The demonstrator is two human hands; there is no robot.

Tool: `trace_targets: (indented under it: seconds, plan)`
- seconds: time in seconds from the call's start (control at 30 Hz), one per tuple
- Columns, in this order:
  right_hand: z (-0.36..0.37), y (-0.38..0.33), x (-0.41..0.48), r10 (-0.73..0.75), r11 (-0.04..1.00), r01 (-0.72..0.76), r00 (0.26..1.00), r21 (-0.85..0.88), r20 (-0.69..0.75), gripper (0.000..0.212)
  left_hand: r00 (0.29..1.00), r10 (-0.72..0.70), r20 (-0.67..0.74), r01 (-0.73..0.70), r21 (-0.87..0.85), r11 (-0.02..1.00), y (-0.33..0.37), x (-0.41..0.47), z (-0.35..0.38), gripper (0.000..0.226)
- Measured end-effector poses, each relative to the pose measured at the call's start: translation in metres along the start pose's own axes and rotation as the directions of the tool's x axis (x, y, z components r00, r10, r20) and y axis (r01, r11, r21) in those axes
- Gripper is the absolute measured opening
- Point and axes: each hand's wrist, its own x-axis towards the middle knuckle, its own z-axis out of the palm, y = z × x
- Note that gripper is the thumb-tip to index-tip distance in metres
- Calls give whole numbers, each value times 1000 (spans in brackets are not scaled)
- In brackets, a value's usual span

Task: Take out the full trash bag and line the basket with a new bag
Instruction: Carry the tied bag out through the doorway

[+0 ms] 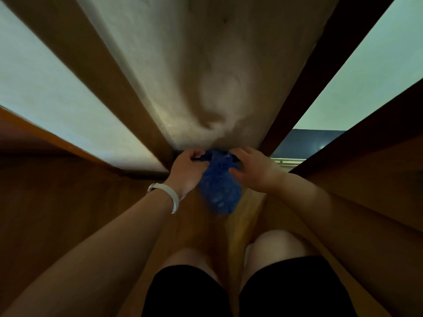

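A crumpled blue plastic trash bag (218,191) hangs between my two hands in the middle of the head view, low near the floor. My left hand (187,170), with a white band on its wrist, is closed on the bag's upper left edge, where a dark strip shows. My right hand (253,171) presses against the bag's upper right side with its fingers curled on the plastic. The basket itself is hidden; I cannot tell where it stands.
Wooden furniture panels close in on both sides: one at the left (68,191), one at the right (366,179). A pale wall or panel (194,65) rises ahead. A dark skirting strip (309,140) shows at right. My bare knees (274,245) are below.
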Motion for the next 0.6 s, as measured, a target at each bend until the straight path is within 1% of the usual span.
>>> trace_targets:
  seconds: [0.07,0.2,0.23,0.33,0.43,0.6]
  plan:
    - [-14,-8,-6,15,1000,-16,1000,-21,-10,56,999,25,29,-27,39,999,7,-8,-10,34]
    - [-53,-35,-34,30,997,-32,999,-66,-35,53,993,116,7,-115,217,969,32,-44,-40,33]
    - [-66,-43,-44,23,997,-27,998,-68,-52,51,988,155,16,-154,277,948,42,-56,-48,33]
    - [-111,-72,-80,3,999,-7,995,-39,-99,43,951,302,62,-296,452,841,81,-98,-73,36]
    - [-167,-108,-119,16,999,-21,989,-33,-146,40,924,373,89,-363,519,774,129,-149,-97,38]
    - [-266,-180,-189,36,998,-45,983,-48,-182,50,861,497,104,-454,597,661,208,-244,-144,43]
